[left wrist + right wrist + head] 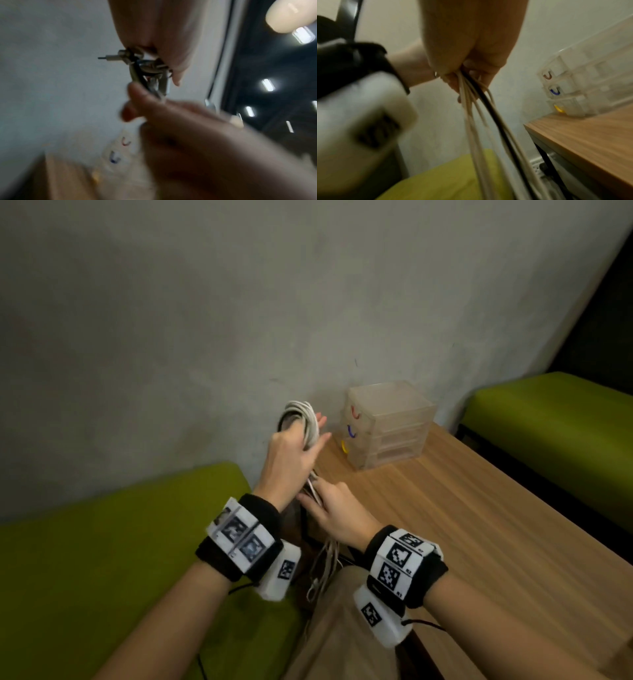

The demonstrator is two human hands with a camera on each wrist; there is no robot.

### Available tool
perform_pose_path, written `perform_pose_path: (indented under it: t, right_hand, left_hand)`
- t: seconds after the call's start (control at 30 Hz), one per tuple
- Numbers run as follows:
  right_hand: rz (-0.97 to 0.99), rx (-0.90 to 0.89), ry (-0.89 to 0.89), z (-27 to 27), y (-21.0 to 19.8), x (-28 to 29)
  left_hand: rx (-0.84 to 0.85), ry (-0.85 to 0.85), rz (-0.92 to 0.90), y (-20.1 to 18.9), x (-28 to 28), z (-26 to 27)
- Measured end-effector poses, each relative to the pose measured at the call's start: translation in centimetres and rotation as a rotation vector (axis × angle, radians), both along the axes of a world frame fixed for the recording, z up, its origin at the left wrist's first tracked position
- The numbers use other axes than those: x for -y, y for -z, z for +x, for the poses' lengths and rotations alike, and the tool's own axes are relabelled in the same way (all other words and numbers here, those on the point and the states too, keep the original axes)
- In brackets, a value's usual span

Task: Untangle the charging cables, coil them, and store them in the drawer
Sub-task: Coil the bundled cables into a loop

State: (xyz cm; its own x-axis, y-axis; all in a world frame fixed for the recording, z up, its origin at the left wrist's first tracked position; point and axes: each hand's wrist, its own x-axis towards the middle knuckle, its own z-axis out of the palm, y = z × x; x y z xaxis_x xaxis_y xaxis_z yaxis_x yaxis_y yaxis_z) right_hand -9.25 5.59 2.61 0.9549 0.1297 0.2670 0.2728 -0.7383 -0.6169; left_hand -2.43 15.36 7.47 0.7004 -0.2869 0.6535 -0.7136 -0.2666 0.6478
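My left hand (298, 447) is raised near the wall and holds a coil of white and black charging cables (302, 418) looped over its fingers. In the left wrist view a small plug (114, 57) sticks out of the bundle under the left palm (154, 33). Just below, my right hand (325, 506) grips the loose strands. In the right wrist view those white and black strands (476, 111) run down from its curled fingers (471, 75). The slack (325, 563) hangs toward my lap. The clear drawer unit (388, 426), with red, blue and yellow handles, stands shut on the table.
The wooden table (479, 525) lies to the right, with the drawer unit against the grey wall (205, 320). Green seat cushions sit at the left (102, 542) and far right (555, 422). A wall socket (539, 166) shows below the table edge.
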Motion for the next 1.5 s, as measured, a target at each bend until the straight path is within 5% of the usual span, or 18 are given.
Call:
perform_pose_path:
  t: [0.13,0.23,0.5,0.7,0.9,1.07,1.2,1.37,1.5]
  right_hand:
    - [-0.023,0.020,0.039,0.2,-0.8,0.6]
    - [-0.099,0.030,0.053,-0.1,-1.1,0.4]
    - [-0.278,0.038,0.013,1.1,-4.3,3.8]
    - [-0.246,-0.041,-0.096,1.5,-7.0,5.3]
    - [-0.135,0.105,-0.005,2.3,-7.5,6.3]
    - [-0.008,0.085,0.171,2.6,-5.2,7.3]
    - [0.146,0.100,0.210,2.4,-3.3,5.8]
    - [0.159,-0.017,0.133,1.1,-0.4,3.0]
    - [0.092,-0.018,0.065,1.1,-0.4,1.6]
  left_hand:
    - [0.371,-0.217,0.493,1.1,-0.7,0.0]
    - [0.411,-0.242,0.638,1.1,-1.2,-0.1]
    - [-0.069,-0.057,0.525,0.7,-0.9,-0.6]
    - [-0.549,0.235,0.673,-0.4,-1.1,-0.9]
    - [-0.836,0.768,0.404,-1.1,-1.8,-1.0]
    - [-0.858,0.913,0.043,-2.3,-1.3,-2.4]
    - [-0.791,0.839,-0.219,-2.1,-0.4,-2.7]
    - [-0.794,0.554,-0.824,-2.9,0.5,-0.9]
    - [-0.519,0.347,-0.485,-2.4,0.9,-0.9]
